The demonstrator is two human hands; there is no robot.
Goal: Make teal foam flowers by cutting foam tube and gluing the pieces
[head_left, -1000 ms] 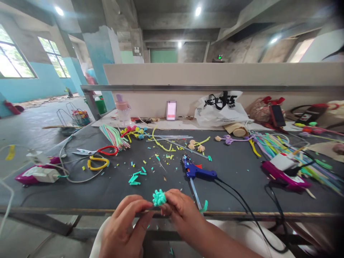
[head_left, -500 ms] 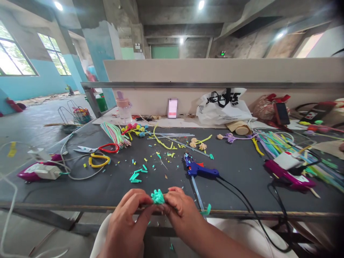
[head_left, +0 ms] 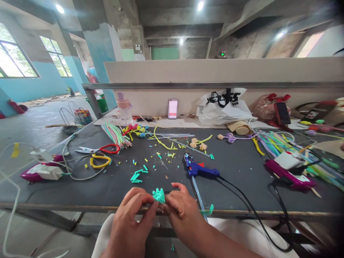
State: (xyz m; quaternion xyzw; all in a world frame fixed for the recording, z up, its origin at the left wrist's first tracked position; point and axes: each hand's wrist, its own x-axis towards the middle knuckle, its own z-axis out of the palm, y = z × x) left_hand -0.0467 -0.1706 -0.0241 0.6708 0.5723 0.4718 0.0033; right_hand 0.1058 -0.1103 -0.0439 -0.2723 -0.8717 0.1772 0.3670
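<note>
Between my two hands, just over the table's front edge, is a small turquoise pipe-cleaner flower (head_left: 158,195) with short stubby pieces. My left hand (head_left: 134,211) pinches its left side between thumb and fingertips. From the right, my right hand (head_left: 180,206) grips its base with closed fingers, the index finger slightly raised. A turquoise pipe-cleaner end (head_left: 211,209) sticks out beyond my right wrist. Several cut turquoise pieces (head_left: 137,175) lie on the table just past my hands. To the right, a blue hot glue gun (head_left: 201,170) rests on its side with a clear glue stick (head_left: 198,193) in its back.
Red-handled scissors (head_left: 107,148) and a yellow-handled tool (head_left: 100,161) lie left. Pipe-cleaner bundles (head_left: 114,134) sit behind them. Purple power strips (head_left: 290,175) with cables lie at both sides. A bottle (head_left: 124,111), phone (head_left: 172,108) and white bag (head_left: 224,107) stand along the back.
Both hands and the flower have shifted very slightly to the right in view. The flower has tilted a little, and my right index finger is raised more. Both hands keep their hold.
</note>
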